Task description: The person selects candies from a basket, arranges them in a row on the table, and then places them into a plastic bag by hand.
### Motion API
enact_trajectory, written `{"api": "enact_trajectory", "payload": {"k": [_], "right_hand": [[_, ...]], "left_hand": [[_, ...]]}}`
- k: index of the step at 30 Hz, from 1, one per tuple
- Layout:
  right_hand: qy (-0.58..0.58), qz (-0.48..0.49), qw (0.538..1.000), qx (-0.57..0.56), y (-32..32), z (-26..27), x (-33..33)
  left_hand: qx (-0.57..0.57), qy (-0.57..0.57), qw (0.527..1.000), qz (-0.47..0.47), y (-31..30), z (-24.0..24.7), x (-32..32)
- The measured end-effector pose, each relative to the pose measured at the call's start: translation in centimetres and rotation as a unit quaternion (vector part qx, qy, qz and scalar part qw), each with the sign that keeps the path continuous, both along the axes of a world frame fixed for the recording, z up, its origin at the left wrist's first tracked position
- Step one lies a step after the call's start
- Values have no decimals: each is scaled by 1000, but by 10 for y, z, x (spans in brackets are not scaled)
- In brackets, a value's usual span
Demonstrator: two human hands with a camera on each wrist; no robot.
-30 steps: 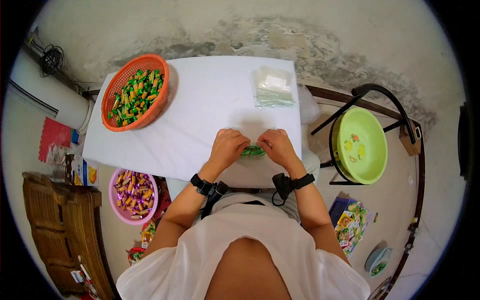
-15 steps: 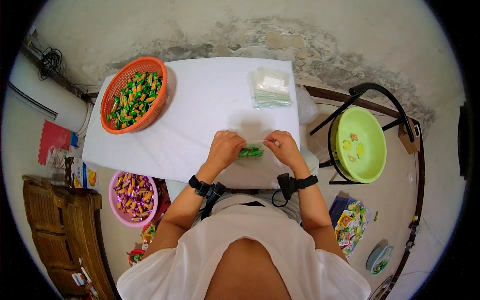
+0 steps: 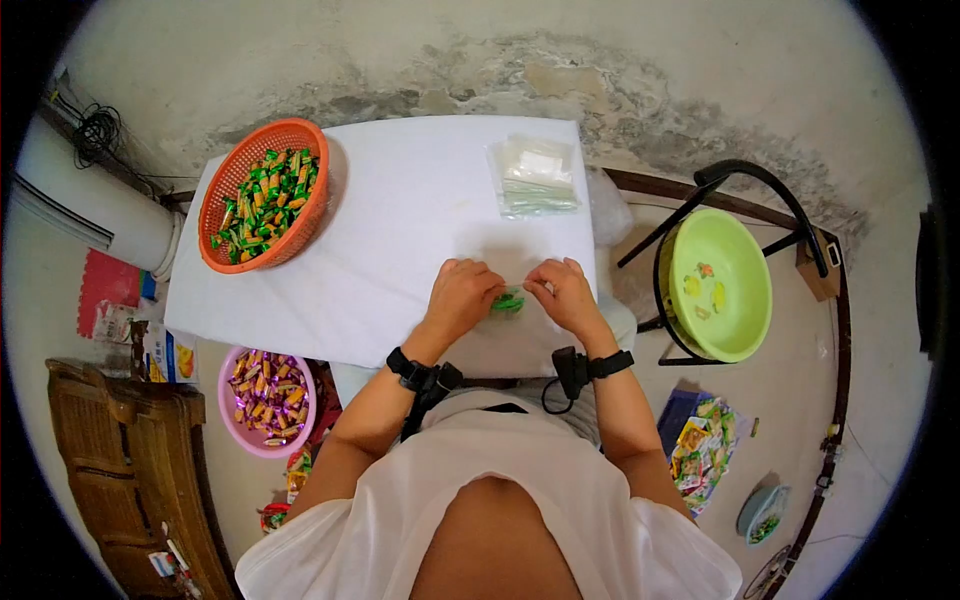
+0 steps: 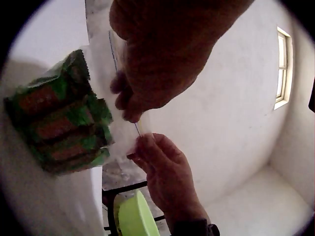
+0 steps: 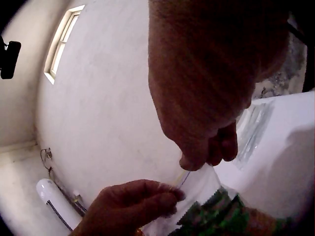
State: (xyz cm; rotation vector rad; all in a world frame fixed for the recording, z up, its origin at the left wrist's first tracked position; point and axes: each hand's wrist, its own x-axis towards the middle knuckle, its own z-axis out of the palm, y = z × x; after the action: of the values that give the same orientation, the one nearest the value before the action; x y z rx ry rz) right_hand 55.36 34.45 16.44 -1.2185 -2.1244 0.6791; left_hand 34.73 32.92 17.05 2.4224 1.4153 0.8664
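Note:
A clear zip bag (image 3: pixel 508 300) with several green-wrapped snack bars (image 4: pixel 64 123) in it hangs between the two hands, near the table's front edge. My left hand (image 3: pixel 460 298) pinches the bag's top edge on one side. Close by on the same edge, my right hand (image 3: pixel 562 295) pinches with thumb and fingers. A thin blue zip line shows between the fingertips in the left wrist view. The bars lie side by side below the zip, and in the head view the left hand hides part of them.
On the white table (image 3: pixel 400 190) stand an orange basket (image 3: pixel 312 205) of green-wrapped bars, back left, and a stack of clear bags (image 3: pixel 540 180), back right. A pink basin (image 3: pixel 228 405) of purple-wrapped bars is lower left. A green basin (image 3: pixel 745 290) sits right, by a black frame (image 3: pixel 745 168).
The hands first spread apart along the bag's top edge, then the left hand came back to the right, closer to the right hand. Both keep their pinch on the bag.

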Motion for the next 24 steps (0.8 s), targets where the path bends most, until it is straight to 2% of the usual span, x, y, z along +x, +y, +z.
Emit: {"api": "enact_trajectory", "payload": {"k": [5, 7, 16, 24], "right_hand": [[-14, 12, 999, 36, 2, 4, -5], [-14, 7, 999, 30, 2, 6, -5], [7, 2, 1000, 18, 1, 4, -5], [-12, 9, 1000, 13, 3, 5, -7]], "left_hand": [[-52, -22, 998, 1, 2, 4, -2], [-114, -38, 993, 8, 3, 6, -2], [-134, -86, 987, 6, 7, 2, -6], [-111, -65, 991, 23, 4, 3, -4]]}}
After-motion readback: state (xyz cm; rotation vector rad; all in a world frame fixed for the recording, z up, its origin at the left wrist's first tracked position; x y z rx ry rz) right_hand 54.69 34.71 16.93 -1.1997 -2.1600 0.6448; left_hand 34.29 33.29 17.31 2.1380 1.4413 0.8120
